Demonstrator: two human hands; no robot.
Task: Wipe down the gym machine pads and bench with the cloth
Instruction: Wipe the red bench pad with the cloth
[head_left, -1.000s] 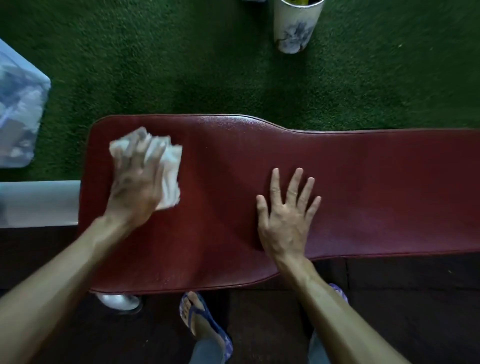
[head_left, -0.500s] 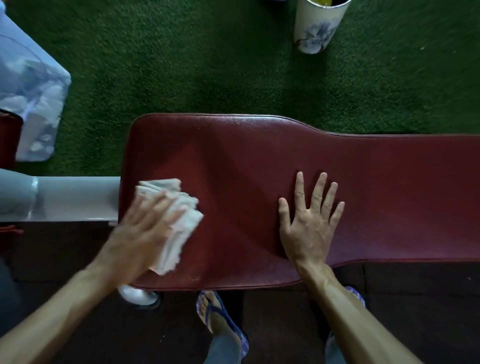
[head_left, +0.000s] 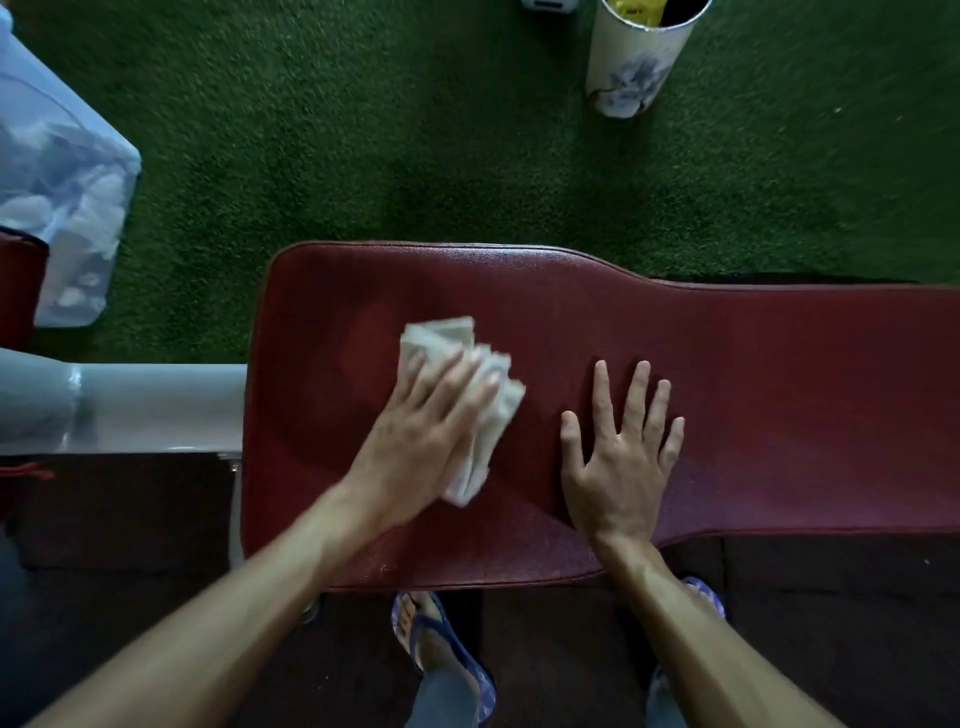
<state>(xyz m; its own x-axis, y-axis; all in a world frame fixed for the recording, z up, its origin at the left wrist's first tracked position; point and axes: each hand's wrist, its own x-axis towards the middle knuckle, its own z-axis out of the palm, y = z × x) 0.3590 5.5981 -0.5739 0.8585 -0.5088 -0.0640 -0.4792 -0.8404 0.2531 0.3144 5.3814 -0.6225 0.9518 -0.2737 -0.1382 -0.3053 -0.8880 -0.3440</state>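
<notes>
My left hand (head_left: 415, 447) presses flat, fingers straight, on the folded white cloth (head_left: 467, 384), which lies on the red bench pad (head_left: 779, 389) near its wide end. At the cloth's three o'clock, my right hand (head_left: 618, 457) rests open, fingers spread, palm down on the pad.

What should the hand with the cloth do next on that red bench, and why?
Probably lift the right hand out of the way, then sweep the cloth rightward. The left hand presses the cloth flat on the wide end of the bench, and the right hand lies spread directly beside it, blocking the long narrow stretch beyond.
</notes>
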